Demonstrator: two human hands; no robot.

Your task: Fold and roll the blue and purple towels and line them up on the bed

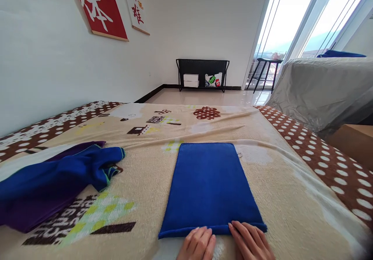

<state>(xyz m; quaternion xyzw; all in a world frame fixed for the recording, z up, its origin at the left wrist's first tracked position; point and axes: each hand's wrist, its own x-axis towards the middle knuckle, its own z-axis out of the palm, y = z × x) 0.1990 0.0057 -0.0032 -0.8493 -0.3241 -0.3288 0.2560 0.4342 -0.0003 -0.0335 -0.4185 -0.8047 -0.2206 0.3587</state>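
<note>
Resting my left hand (198, 245) and right hand (251, 243) flat, fingers outstretched and gripping nothing, on the near fold of the blue towel (210, 184) lying on the bed blanket (291, 198). It looks soft, light and limp, so I'd pinch its corners.

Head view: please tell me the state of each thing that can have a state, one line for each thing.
blue towel: folded flat, a neat rectangle on the blanket.
left hand: open, fingers down on the towel's near edge.
right hand: open, fingertips on the same edge.
blue and purple cloths: unfolded, crumpled in a pile.
blanket: spread out, slightly wrinkled.
grey cover: draped over furniture.
</note>
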